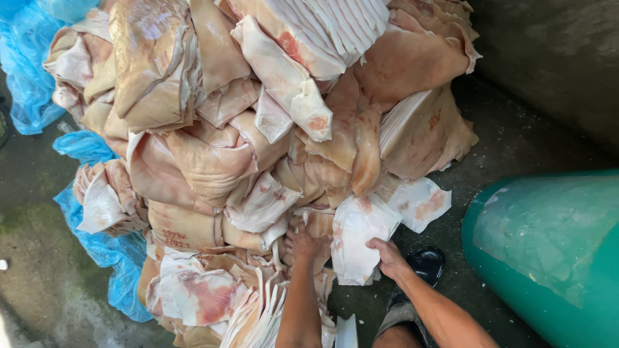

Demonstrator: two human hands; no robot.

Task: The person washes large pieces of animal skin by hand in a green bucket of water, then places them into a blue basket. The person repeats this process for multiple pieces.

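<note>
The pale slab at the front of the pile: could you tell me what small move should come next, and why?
Probably lift the pale slab toward the body: the right hand grips its lower edge, the left hand presses into the pile beside it, and the slab lies loose at the pile's foot.

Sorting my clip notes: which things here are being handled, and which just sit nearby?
Handled: left hand pressing into the meat pile; right hand gripping a pale fatty slab.
Nearby: blue plastic sheet, green drum, black shoe, concrete floor.
</note>
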